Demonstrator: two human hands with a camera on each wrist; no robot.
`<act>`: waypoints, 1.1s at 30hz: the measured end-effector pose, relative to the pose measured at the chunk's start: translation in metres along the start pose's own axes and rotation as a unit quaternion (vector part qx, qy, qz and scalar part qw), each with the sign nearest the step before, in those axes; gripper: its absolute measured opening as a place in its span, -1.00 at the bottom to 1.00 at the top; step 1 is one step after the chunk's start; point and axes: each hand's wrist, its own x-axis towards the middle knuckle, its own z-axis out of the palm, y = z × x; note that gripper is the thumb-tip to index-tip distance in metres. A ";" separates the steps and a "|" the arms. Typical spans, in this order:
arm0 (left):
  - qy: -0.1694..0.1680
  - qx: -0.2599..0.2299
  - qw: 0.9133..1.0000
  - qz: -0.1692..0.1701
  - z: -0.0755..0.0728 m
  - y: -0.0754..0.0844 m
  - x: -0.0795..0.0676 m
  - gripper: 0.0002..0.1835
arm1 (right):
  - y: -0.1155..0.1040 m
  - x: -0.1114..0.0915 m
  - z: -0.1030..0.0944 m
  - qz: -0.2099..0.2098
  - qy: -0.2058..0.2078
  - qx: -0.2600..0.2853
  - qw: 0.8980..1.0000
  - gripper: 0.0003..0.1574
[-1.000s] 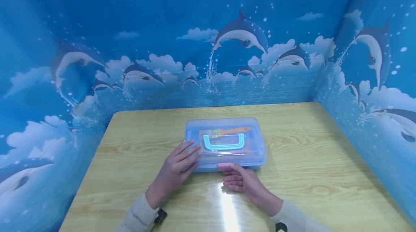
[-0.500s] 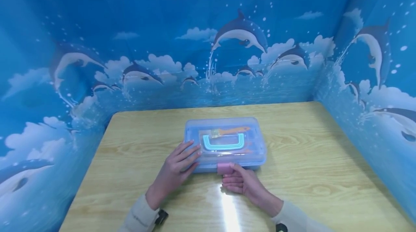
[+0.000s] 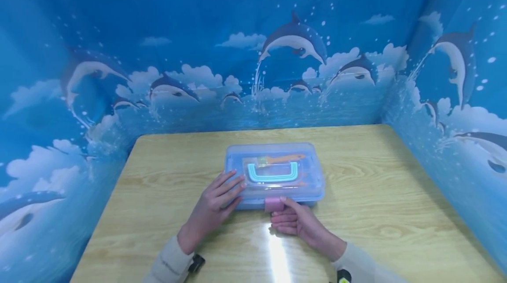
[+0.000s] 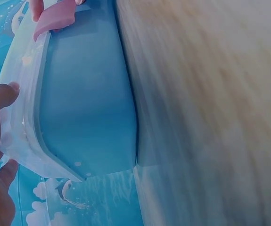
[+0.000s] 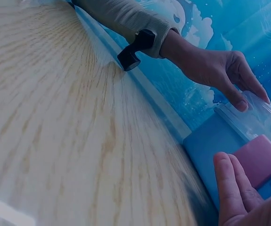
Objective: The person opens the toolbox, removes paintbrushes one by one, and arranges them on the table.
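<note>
A translucent blue plastic box (image 3: 313, 181) with a clear lid, turquoise carry handle (image 3: 273, 179) and pink latch (image 3: 273, 204) sits on the table, lid down. An orange-handled brush (image 3: 283, 159) shows through the lid. My left hand (image 3: 215, 201) rests with spread, nearly straight fingers on the lid's left front part. My right hand (image 3: 305, 226) is at the front, its thumb on the latch's right edge and its other fingers bent below. In the left wrist view the pink latch (image 4: 56, 19) tilts out from the box's front wall (image 4: 86, 94), with a fingertip under it.
The box stands mid-way on a wood-grain table (image 3: 380, 212). A blue dolphin-print backdrop (image 3: 198, 19) rises behind and at both sides. Black camera mounts sit at both wrists, one on the left sleeve (image 3: 168, 261).
Over the last second the pink latch has tilted outward and shows more of its face. My right thumb stays at its edge. My left hand and the box keep their places.
</note>
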 end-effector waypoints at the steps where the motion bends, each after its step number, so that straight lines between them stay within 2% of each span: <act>1: -0.001 0.000 1.000 -0.001 0.000 0.000 0.000 -0.49 | 0.000 0.000 0.000 -0.001 0.000 0.001 1.000 -0.24; 11: 0.001 0.001 1.000 -0.002 0.000 0.002 0.000 -0.49 | 0.000 0.000 0.001 -0.004 0.010 -0.007 1.000 -0.15; 18: 0.001 0.001 1.000 -0.002 0.001 0.002 0.000 -0.48 | -0.003 -0.004 0.000 -0.009 -0.006 -0.031 0.999 -0.16; 23: 0.002 -0.001 1.000 -0.001 0.000 0.003 0.001 -0.49 | -0.003 -0.007 -0.002 -0.014 -0.025 -0.032 0.999 -0.22; 28: 0.004 -0.003 1.000 0.000 0.000 0.003 0.003 -0.49 | -0.002 -0.008 -0.006 -0.035 -0.063 -0.032 0.997 -0.35; 33: 0.001 0.003 1.000 0.005 -0.001 0.001 0.003 -0.49 | -0.002 -0.010 -0.012 -0.039 -0.104 -0.028 0.993 -0.46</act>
